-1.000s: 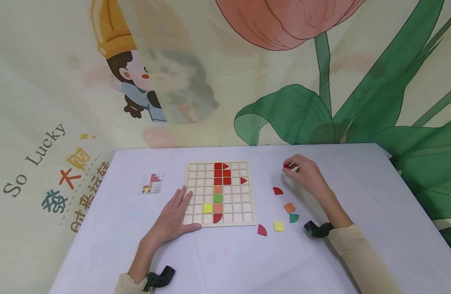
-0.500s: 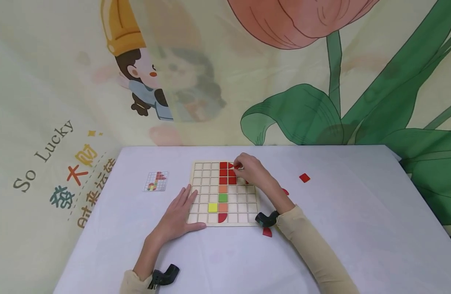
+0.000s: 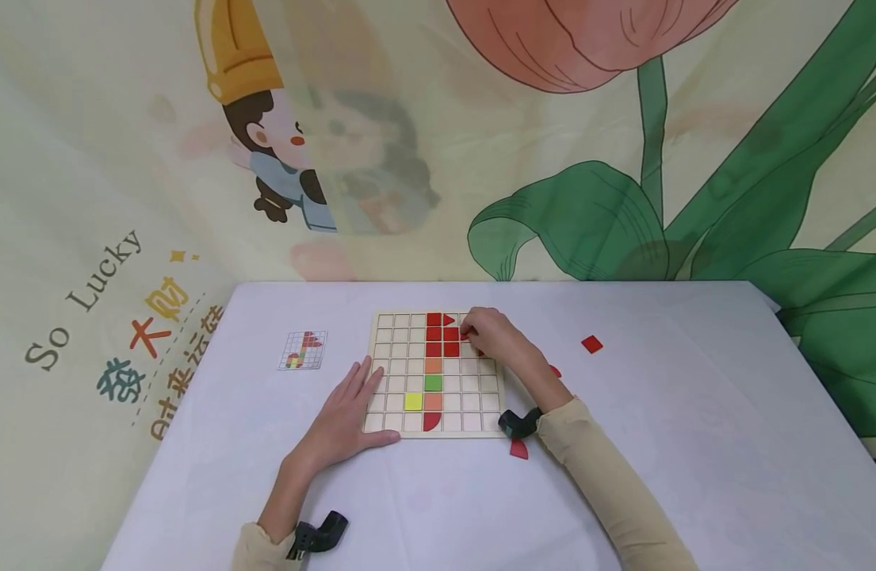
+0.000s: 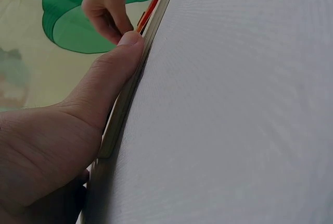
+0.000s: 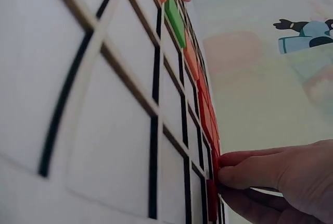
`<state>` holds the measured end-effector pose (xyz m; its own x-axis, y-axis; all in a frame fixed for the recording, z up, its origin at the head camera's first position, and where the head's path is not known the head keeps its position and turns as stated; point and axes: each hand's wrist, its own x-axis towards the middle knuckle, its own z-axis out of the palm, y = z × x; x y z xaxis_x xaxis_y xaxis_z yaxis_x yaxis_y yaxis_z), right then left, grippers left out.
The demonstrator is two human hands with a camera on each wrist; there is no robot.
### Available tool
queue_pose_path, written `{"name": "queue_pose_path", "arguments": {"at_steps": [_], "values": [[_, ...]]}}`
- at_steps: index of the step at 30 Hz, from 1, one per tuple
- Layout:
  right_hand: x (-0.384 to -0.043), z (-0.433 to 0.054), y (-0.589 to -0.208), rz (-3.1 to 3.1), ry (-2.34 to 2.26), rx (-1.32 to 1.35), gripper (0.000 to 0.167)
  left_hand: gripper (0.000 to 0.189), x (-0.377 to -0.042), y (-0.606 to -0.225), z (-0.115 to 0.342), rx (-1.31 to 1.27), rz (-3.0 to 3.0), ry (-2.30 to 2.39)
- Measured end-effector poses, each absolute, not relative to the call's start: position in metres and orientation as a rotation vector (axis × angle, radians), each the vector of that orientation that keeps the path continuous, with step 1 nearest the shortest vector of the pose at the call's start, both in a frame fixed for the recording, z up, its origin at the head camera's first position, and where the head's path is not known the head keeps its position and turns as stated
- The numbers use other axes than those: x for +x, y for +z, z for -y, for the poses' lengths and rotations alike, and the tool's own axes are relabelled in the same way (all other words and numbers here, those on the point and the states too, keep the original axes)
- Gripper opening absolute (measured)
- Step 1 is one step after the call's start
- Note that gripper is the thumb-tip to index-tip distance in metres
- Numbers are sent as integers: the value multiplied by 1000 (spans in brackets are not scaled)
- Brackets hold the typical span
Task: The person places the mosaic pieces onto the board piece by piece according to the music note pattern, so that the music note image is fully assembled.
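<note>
A wooden grid board (image 3: 395, 341) lies on the table, with square cells. My left hand (image 3: 341, 412) rests along its left side, fingers straight, thumb at the front edge; the left wrist view shows that thumb (image 4: 122, 52) against the board's rim. Between thumb and fingertips, my right hand (image 3: 493, 337) pinches a small red tile (image 3: 464, 336) at the second row, right beside the red squares (image 3: 450, 334); the fingers mostly hide its shape. In the right wrist view another red tile (image 5: 212, 200) sits nearer than the pinching fingers. A red triangle (image 3: 448, 320) lies in the top row.
A small pattern card (image 3: 304, 350) lies left of the board. Orange, green, yellow and red tiles fill a column and a neighbouring cell. Right of the board are a red square (image 3: 591, 344) and a red quarter-circle (image 3: 555, 371); another quarter-circle (image 3: 519, 450) lies in front. My right forearm hides other tiles.
My right hand has carried the red tile from the table at the right to the board, then slightly down to the second row. The left hand stays on the board.
</note>
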<state>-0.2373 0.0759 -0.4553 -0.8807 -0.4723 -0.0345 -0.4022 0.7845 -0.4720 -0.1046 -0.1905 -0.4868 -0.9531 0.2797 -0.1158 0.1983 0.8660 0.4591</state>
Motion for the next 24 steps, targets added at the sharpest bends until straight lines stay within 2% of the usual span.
{"name": "queue_pose_path", "arguments": {"at_steps": [4, 14, 24], "values": [[-237, -74, -456, -2837, -670, -730, 21, 108, -105, -487, 190, 371, -2861, 669], [-237, -72, -459, -2902, -628, -787, 11, 107, -105, -484, 190, 374, -2856, 657], [-234, -103, -417, -2902, -986, -604, 23, 107, -104, -485, 190, 357, -2859, 654]]}}
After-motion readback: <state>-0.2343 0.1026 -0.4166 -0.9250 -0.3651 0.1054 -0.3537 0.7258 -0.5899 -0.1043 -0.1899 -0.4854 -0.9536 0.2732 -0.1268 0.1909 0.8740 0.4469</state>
